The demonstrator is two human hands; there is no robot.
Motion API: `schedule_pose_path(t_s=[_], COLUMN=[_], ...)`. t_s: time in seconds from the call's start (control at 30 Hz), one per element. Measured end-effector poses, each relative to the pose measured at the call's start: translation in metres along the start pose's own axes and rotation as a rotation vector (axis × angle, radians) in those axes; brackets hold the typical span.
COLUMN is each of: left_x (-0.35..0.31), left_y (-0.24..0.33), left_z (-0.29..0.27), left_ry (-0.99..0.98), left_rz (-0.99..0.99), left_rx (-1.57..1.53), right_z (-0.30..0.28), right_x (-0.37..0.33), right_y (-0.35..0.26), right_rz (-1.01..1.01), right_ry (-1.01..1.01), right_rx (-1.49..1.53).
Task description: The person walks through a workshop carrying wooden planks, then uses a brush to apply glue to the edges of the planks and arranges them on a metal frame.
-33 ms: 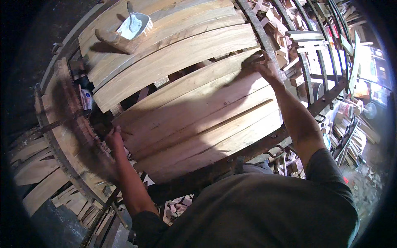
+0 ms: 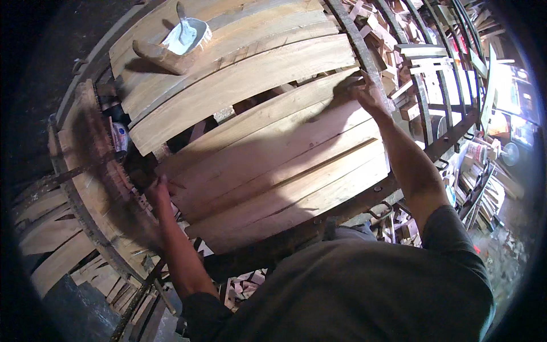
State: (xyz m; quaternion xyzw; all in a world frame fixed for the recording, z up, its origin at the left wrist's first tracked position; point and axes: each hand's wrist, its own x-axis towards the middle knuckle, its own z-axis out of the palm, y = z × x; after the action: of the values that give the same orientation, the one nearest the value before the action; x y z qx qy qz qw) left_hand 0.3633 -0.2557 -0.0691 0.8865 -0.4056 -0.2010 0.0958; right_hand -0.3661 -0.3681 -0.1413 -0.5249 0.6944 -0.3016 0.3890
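Several pale wooden boards (image 2: 273, 139) lie side by side in front of me, across dark metal rails (image 2: 376, 191). At their left ends, in shadow, is my left hand (image 2: 158, 192), thumb up and fingers closed round the board ends, partly hidden. My right hand (image 2: 369, 96) grips the right end of the far board of this group, its fingertips partly hidden by the edge. Beyond a gap lies another group of boards (image 2: 245, 85). On these sits a cut-open container (image 2: 199, 45) of white paste, with a spatula (image 2: 181, 14) standing in it.
A brownish wooden block (image 2: 159, 57) lies beside the paste container. Curved metal bars (image 2: 421, 102) and heaped offcuts (image 2: 379, 28) are at the right. More boards (image 2: 62, 251) are stacked at the lower left. A white bottle-like item (image 2: 119, 137) lies in the frame at left.
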Motion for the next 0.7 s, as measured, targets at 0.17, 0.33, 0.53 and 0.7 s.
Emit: schedule_pose_path(t_s=[0.17, 0.33, 0.53, 0.7], left_x=[0.025, 0.072, 0.072, 0.041], left_y=[-0.014, 0.012, 0.079, 0.065], left_z=[-0.010, 0.010, -0.015, -0.010], left_ry=[-0.285, 0.242, 0.005, 0.015], left_rz=[-0.243, 0.015, -0.011, 0.061], left_rx=[-0.057, -0.289, -0.462, -0.172], right_z=[-0.015, -0.005, 0.014, -0.002], right_x=[0.016, 0.073, 0.094, 0.070], right_y=[-0.077, -0.077, -0.053, -0.036], right_rz=[-0.010, 0.194, 0.141, 0.133], right_ry=[-0.165, -0.077, 0.099, 0.026], right_rx=[-0.129, 0.047, -0.157, 0.096])
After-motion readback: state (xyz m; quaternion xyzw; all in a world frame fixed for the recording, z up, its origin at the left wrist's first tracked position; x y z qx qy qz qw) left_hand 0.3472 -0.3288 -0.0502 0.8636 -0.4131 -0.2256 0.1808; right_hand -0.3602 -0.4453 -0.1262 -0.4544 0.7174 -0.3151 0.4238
